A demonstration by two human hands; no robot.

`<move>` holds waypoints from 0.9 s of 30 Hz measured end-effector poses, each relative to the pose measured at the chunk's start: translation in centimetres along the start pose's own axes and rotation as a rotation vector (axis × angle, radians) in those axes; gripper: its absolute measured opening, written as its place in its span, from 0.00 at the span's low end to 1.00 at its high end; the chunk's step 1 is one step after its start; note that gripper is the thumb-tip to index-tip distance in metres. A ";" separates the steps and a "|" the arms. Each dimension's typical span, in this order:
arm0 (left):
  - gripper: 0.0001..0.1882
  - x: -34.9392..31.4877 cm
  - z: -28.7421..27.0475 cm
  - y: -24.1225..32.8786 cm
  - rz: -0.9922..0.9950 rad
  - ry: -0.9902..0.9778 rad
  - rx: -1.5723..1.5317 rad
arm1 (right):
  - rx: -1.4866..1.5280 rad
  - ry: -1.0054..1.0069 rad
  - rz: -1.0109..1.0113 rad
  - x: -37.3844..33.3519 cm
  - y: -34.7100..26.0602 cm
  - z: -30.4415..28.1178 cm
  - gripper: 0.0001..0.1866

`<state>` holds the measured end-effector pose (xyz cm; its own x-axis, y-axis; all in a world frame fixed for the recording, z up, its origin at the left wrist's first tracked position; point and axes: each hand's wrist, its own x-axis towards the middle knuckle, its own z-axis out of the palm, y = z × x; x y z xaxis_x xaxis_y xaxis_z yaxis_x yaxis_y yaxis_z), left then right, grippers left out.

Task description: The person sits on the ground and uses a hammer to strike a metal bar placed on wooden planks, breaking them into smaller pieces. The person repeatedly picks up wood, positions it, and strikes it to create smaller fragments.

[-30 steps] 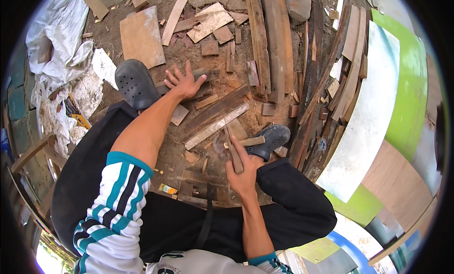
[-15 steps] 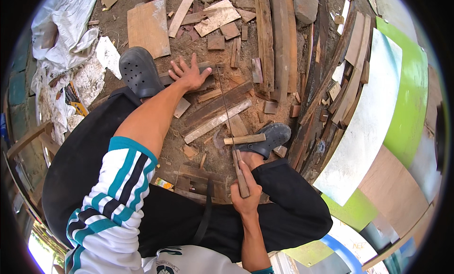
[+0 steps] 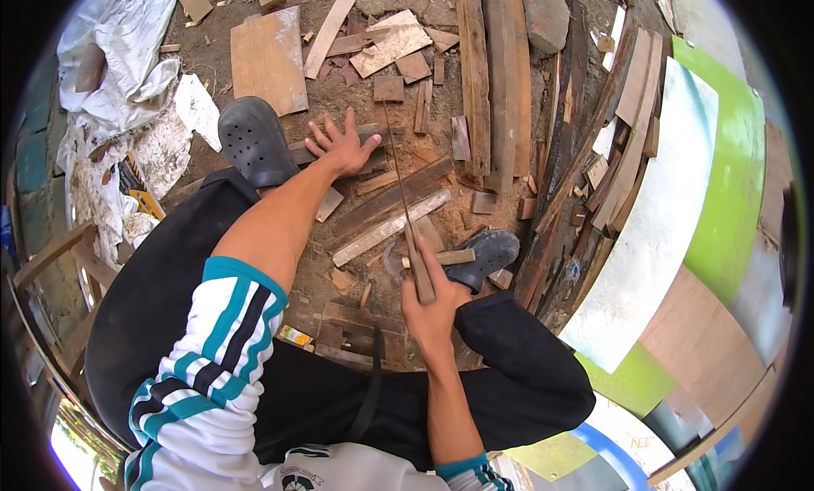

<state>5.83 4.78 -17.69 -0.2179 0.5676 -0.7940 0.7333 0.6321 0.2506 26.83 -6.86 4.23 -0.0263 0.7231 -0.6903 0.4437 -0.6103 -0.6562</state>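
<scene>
My left hand lies on a narrow dark wooden board with its fingers spread, beside my left clog. My right hand is wrapped round the wooden handle of a saw. Its thin blade points away from me and crosses the board near its right end, just right of my left thumb. Whether the teeth sit in a cut is too small to tell. Close to my right hand, a short wooden handle lies against my right clog; the rest of that tool is hard to make out.
Loose planks lie between my feet. Long timbers and a stack of strips stand at the right, next to white and green sheets. Scraps and a plywood square lie farther off. White sacking is at the far left.
My right hand has pushed the saw forward, away from me, so its handle is farther up. My left hand stays spread on the board. The whole view has shifted slightly.
</scene>
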 end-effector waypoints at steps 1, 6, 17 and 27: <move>0.52 -0.1 0.1 -0.1 -0.009 -0.002 0.005 | -0.045 0.032 -0.103 -0.1 0.3 0.3 0.29; 0.52 0.2 -0.1 0.1 -0.012 -0.021 0.007 | -0.144 0.131 -0.428 -3.9 4.7 -1.0 0.33; 0.54 0.5 0.0 0.0 -0.021 -0.036 0.028 | -0.152 0.057 -0.374 -4.1 5.5 -2.3 0.33; 0.55 0.7 0.1 0.2 0.001 -0.004 0.013 | -0.122 0.040 -0.359 -2.6 5.1 -3.2 0.33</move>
<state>5.85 5.30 -18.26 -0.2144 0.5660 -0.7960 0.7419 0.6245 0.2443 31.99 -10.83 3.62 -0.1655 0.8972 -0.4094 0.5165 -0.2748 -0.8110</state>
